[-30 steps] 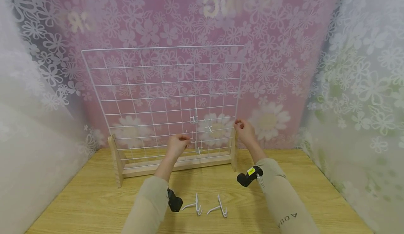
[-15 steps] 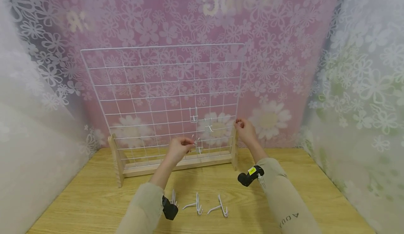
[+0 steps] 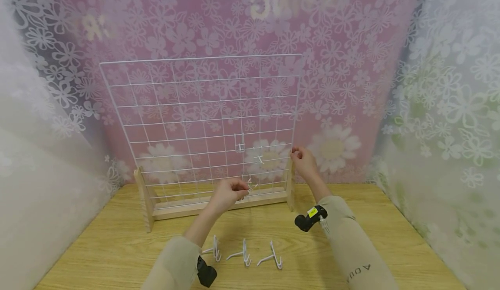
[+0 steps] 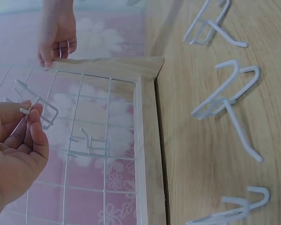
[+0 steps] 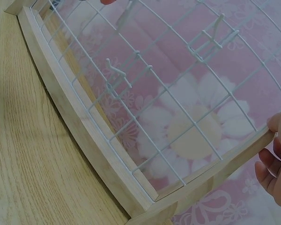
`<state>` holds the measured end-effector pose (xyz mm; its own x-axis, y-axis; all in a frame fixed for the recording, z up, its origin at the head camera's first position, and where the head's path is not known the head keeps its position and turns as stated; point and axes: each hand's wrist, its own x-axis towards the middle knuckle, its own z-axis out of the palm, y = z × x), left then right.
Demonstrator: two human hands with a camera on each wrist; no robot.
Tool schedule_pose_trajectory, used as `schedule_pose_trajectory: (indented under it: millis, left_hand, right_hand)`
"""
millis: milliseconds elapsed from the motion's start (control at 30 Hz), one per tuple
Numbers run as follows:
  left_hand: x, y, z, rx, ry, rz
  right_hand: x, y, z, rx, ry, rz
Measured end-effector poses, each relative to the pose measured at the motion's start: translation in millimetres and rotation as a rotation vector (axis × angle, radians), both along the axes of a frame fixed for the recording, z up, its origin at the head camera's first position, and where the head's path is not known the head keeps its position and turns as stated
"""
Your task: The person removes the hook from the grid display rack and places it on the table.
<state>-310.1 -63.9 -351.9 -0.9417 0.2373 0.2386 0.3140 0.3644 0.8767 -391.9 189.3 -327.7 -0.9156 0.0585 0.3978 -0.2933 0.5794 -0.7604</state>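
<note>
A white wire grid panel stands upright in a wooden stand at the back of the table. My left hand pinches a small white wire hook in front of the grid's lower rows. Whether the hook still hangs on a wire is unclear. My right hand grips the top of the stand's right wooden post. Two more hooks hang on the grid above my left hand. Three loose hooks lie on the table near my forearms.
The wooden tabletop is closed in by flowered translucent curtains on the left, right and back. The stand's left post sits near the left curtain. A small camera is strapped to each wrist.
My left hand has shifted right and down along the grid's lower rows and now pinches the lowest hook. A third loose hook has come into view beside my left forearm. The right hand has stayed put.
</note>
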Motion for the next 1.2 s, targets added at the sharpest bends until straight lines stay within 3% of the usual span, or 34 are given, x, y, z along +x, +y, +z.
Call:
schedule_pose_trajectory:
  millis: [467, 1200]
  left_hand:
    - [17.8, 5.0, -18.9, -0.097, -0.005, -0.118]
    - [45.3, 27.3, -33.8, -0.173, -0.043, -0.259]
  right_hand:
    - [-0.4, 1.5, -2.0, -0.002, -0.039, -0.003]
    - [-1.9, 0.4, -1.4, 0.014, -0.009, -0.017]
